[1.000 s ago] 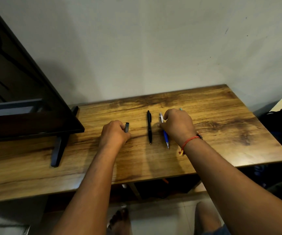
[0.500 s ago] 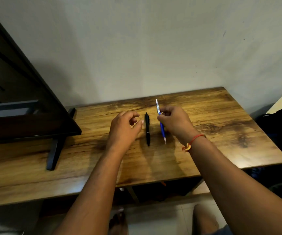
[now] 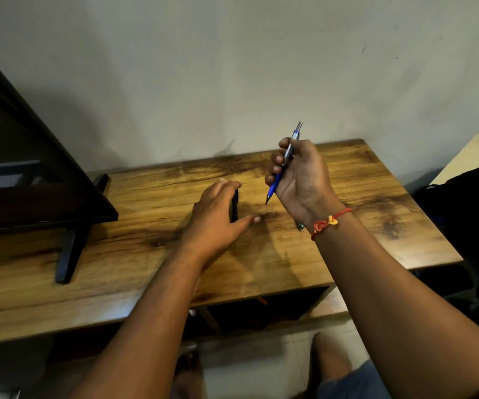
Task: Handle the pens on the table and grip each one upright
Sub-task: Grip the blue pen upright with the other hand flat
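Right hand (image 3: 300, 175) curls around the blue pen (image 3: 283, 164), lifted off the table (image 3: 376, 214), near upright, tip down. Left hand (image 3: 218, 214) lies spread over the black pen (image 3: 234, 208), not pinching it yet. Advice: pinch mid-barrel, then lift and rotate vertical.

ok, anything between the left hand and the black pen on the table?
Nothing visible. The left hand is already over the black pen, fingers curling round it on the table. The right hand holds the blue pen off to the side, clear.
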